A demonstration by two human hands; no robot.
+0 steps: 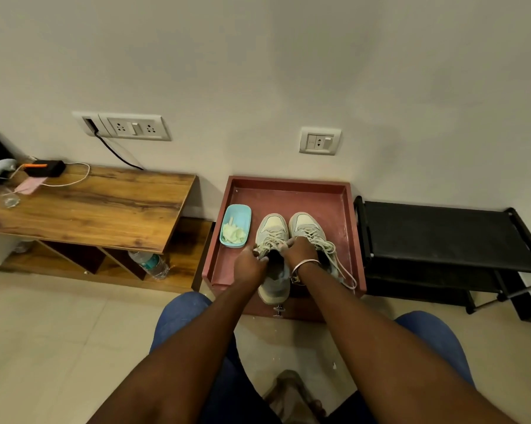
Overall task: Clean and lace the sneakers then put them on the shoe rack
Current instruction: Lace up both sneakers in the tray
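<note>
1. Pale floor tiles [43, 332] meet a plain wall [258, 56]. Against the wall sits a red tray [288, 180] with two sneakers side by side, toes to the wall.
2. The left hand [250, 264] has its fingers curled, pinching the laces [270, 237] at the left sneaker [273, 286], near its collar.
3. The right hand [301, 250], with a metal bangle [305, 266] at the wrist, is curled too and grips the same laces at the tongue. It hides part of the right sneaker [307, 226].
4. A loose lace of the right sneaker trails to the tray's near right corner.
5. A blue box [242, 211] lies in the tray, just left of the left sneaker, and holds a crumpled pale green cloth [233, 234].
6. A black shoe rack [441, 231] stands just right of the tray.
7. A wooden surface [89, 203] stands to the left, with a water bottle [151, 264] lying on its lower shelf.
</note>
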